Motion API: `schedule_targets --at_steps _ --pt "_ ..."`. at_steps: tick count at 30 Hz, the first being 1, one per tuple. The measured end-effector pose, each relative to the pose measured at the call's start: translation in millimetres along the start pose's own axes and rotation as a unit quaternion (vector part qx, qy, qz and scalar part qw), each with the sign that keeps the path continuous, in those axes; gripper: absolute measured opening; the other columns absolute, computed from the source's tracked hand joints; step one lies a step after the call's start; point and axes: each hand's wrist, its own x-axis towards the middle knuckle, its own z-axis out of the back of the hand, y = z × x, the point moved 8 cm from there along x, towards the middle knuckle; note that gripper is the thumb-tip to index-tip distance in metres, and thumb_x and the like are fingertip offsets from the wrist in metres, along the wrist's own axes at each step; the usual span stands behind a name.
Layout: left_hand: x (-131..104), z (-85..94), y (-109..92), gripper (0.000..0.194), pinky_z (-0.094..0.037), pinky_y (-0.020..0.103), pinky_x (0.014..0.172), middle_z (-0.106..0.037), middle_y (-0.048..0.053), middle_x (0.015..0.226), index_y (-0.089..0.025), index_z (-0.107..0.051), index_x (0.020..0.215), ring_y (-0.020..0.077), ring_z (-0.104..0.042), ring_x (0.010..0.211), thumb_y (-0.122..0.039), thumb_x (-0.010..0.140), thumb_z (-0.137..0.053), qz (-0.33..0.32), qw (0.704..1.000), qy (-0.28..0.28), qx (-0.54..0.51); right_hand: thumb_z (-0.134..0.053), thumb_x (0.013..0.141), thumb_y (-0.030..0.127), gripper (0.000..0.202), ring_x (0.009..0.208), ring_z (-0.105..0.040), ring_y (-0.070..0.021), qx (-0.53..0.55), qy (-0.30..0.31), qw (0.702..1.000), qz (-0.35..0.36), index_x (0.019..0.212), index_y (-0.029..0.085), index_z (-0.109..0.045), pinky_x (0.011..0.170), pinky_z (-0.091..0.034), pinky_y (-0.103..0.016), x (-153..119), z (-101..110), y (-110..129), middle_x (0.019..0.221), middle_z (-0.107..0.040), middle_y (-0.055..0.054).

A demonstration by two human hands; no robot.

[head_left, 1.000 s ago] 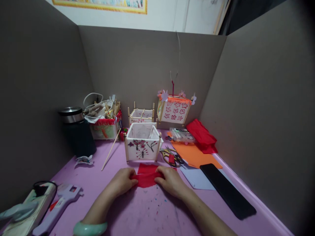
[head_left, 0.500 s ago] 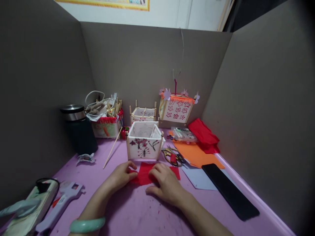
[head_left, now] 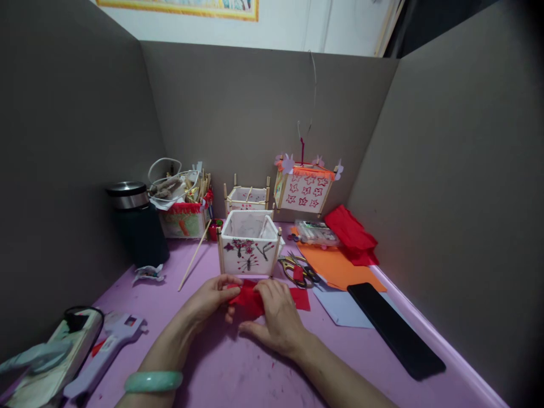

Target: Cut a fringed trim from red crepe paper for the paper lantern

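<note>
A piece of thin red paper [head_left: 250,303] is on the table in front of me, its edge partly raised. My left hand [head_left: 210,303] pinches its left end between thumb and fingers. Over the paper's middle rests my right hand [head_left: 278,314], palm down, fingertips on it and thumb spread apart; it covers part of the paper. To the right, another red stretch [head_left: 300,298] shows from behind that hand. Just beyond stands a white box-shaped lantern [head_left: 249,258] with painted flowers and wooden corner sticks.
Scissors [head_left: 293,266] lie right of the lantern. Farther right are orange paper [head_left: 340,266], pale blue paper [head_left: 344,311], folded red paper [head_left: 352,235] and a black phone [head_left: 395,331]. On the left are a thermos [head_left: 138,226], a wooden stick [head_left: 194,256], a glue gun [head_left: 106,354] and a power strip [head_left: 63,360].
My left fingers have closed on the paper's left end and lifted it slightly. My right hand has slid a little left across the paper.
</note>
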Motion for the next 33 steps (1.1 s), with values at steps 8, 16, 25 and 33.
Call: schedule_targets --at_steps 8,16,25,33 --pt "1 0.3 -4 0.047 -0.045 0.024 0.045 -0.062 -0.002 0.059 -0.015 -0.048 0.105 0.0089 -0.05 0.04 -0.037 0.069 -0.068 -0.019 1.0 -0.001 0.023 -0.044 0.087 0.014 0.012 0.082 -0.047 -0.0215 -0.044 -0.104 0.994 0.015 0.084 0.017 -0.054 0.081 -0.032 -0.037 4 30 -8 0.083 -0.058 -0.006" --pt "-3 32.5 -32 0.024 -0.041 0.028 0.063 -0.066 0.003 0.081 -0.019 -0.065 0.089 0.0168 -0.058 0.068 -0.036 0.073 -0.06 -0.128 0.857 -0.198 0.459 -0.051 0.082 0.013 0.006 0.077 -0.044 -0.0193 -0.095 -0.014 0.991 0.098 0.079 0.017 -0.054 0.075 -0.031 -0.035 -2 12 -6 0.078 -0.058 -0.004" --pt "-5 -3.2 -34 0.015 -0.041 0.03 0.078 -0.063 0.005 0.088 -0.019 -0.064 0.081 0.0199 -0.055 0.087 -0.012 0.072 -0.054 -0.233 0.804 -0.142 0.528 -0.052 0.086 0.015 0.005 0.08 -0.047 -0.0195 -0.062 0.009 0.997 0.033 0.082 0.018 -0.054 0.074 -0.034 -0.033 -3 5 -20 0.082 -0.058 -0.004" --pt "5 15.9 -21 0.019 -0.041 0.026 0.065 -0.065 0.003 0.079 -0.017 -0.061 0.091 0.0161 -0.059 0.07 -0.021 0.077 -0.048 -0.179 0.875 -0.159 0.42 -0.066 0.076 0.019 0.038 0.105 -0.044 -0.0252 -0.001 0.012 0.999 0.037 0.112 0.021 -0.055 0.092 -0.036 -0.04 0 14 -9 0.117 -0.053 -0.008"
